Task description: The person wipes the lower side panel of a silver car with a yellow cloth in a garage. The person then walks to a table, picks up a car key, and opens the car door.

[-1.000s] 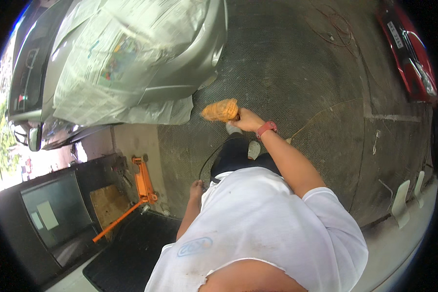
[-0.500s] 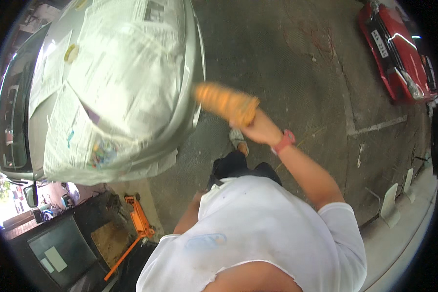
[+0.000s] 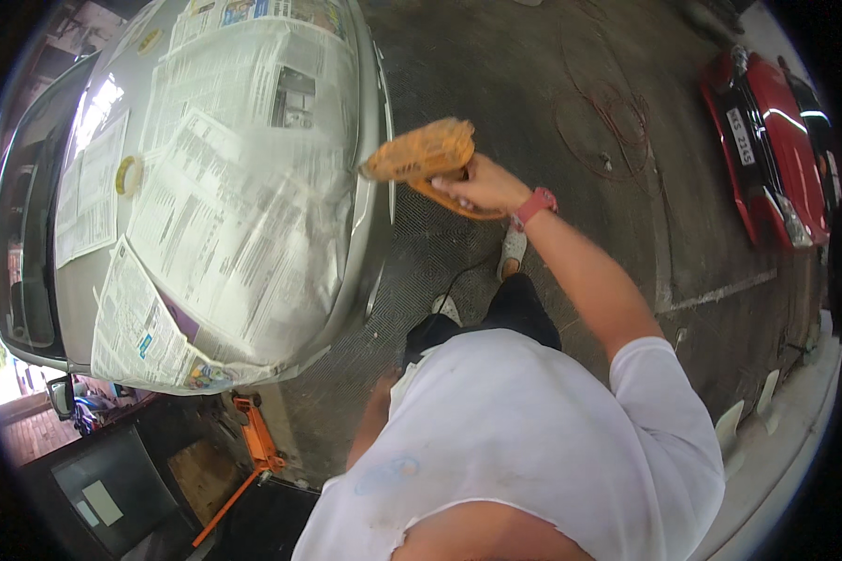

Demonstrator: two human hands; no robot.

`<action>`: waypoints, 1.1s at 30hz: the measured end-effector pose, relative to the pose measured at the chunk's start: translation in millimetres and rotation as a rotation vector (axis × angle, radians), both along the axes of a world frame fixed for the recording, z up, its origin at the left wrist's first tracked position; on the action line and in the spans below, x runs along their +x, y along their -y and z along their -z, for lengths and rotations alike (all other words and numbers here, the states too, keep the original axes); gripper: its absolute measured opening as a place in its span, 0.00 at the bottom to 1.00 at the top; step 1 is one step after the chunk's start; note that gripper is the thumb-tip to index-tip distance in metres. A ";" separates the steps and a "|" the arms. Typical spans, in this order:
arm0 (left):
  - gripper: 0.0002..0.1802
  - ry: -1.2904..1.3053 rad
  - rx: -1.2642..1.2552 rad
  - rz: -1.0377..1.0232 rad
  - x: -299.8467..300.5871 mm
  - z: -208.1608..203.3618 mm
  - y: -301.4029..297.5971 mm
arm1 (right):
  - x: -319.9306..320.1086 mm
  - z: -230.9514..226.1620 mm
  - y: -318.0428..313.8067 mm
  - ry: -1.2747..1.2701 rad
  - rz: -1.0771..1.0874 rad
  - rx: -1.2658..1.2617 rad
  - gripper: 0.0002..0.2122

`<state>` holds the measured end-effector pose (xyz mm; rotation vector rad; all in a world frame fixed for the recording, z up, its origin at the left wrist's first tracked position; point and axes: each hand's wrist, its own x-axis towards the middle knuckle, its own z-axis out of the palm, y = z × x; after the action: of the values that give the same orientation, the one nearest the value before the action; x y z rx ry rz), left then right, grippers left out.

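The right hand (image 3: 489,184) has its fingers wrapped around an orange tool (image 3: 423,152) — its nose is by the edge of a silver car (image 3: 372,245) (I can't tell if they touch). The left hand (image 3: 388,377) is low — I can't tell about its fingers.

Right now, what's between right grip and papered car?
The orange tool, held in the right grip and pointed toward the car; head view shows it.

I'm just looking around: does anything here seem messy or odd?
Beside the orange tool in the right hand, newspaper sheets overlap crookedly on the silver car. What looks like a tape roll rests among them, perhaps forgotten. A reddish cord lies in untidy loops on the floor, and the white shirt's neckline looks ragged.
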<state>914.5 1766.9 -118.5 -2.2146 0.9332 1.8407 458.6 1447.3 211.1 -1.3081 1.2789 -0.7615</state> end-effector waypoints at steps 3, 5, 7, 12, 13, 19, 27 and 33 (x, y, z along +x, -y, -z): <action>0.29 0.097 -0.025 -0.101 -41.0 -31.4 2.0 | -50.3 12.8 91.8 0.085 0.000 0.108 0.23; 0.27 0.042 -0.095 -0.126 -85.9 -62.0 30.3 | -86.5 13.9 150.5 0.055 0.047 0.027 0.20; 0.26 -0.018 -0.097 -0.187 -120.2 -89.4 49.3 | -116.4 22.6 213.5 0.071 0.074 -0.006 0.18; 0.23 0.170 -0.206 -0.157 -279.8 -213.5 120.1 | -157.8 63.1 373.7 0.160 0.113 -0.053 0.16; 0.23 0.176 -0.222 -0.128 -305.5 -229.0 139.2 | -166.5 70.8 403.6 0.174 0.132 -0.082 0.15; 0.22 0.083 -0.230 -0.171 -398.7 -235.1 185.1 | -224.1 162.1 538.4 -0.064 0.275 -0.095 0.28; 0.23 0.276 -0.138 -0.186 -441.5 -216.9 140.9 | -204.8 277.3 405.2 0.063 0.140 -0.061 0.24; 0.23 0.314 -0.025 -0.337 -470.5 -181.4 4.1 | -161.1 298.9 164.7 -0.258 -0.396 -0.347 0.24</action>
<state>444.1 1762.8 62.8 -2.7065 0.5561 1.5241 297.4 1282.6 -87.8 -1.9223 1.0602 -0.5580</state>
